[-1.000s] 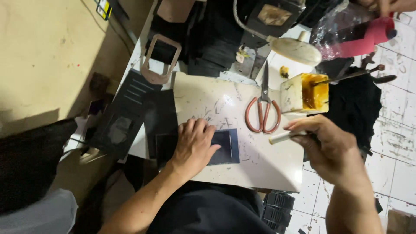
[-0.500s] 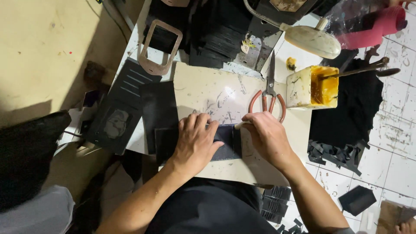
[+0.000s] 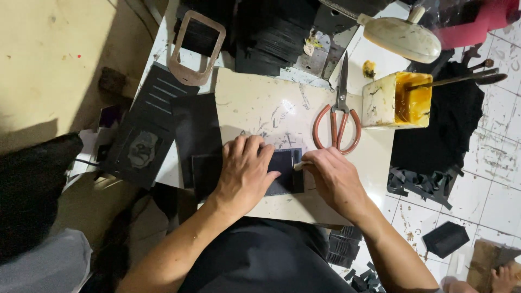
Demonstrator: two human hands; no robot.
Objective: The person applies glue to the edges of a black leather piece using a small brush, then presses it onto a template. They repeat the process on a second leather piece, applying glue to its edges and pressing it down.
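My left hand (image 3: 244,171) lies flat on a dark rectangular leather piece (image 3: 285,171) on the white work board (image 3: 277,108), pinning it down. My right hand (image 3: 332,179) is closed on a small pale stick-like tool (image 3: 299,165), with its tip touching the right edge of the piece. Red-handled scissors (image 3: 339,116) lie just beyond my right hand. A yellow-stained glue pot (image 3: 399,100) with a brush in it stands to the right of the scissors.
Black leather panels (image 3: 146,130) lie at the left, and a brown frame template (image 3: 195,49) at the back left. Stacks of dark cut pieces (image 3: 271,32) sit at the back. A pale lamp head (image 3: 401,38) hangs over the board. Scraps (image 3: 423,184) litter the tiled floor.
My right hand came in from the right with the pale tool and now works at the edge of the dark piece. My left hand stayed on the piece.
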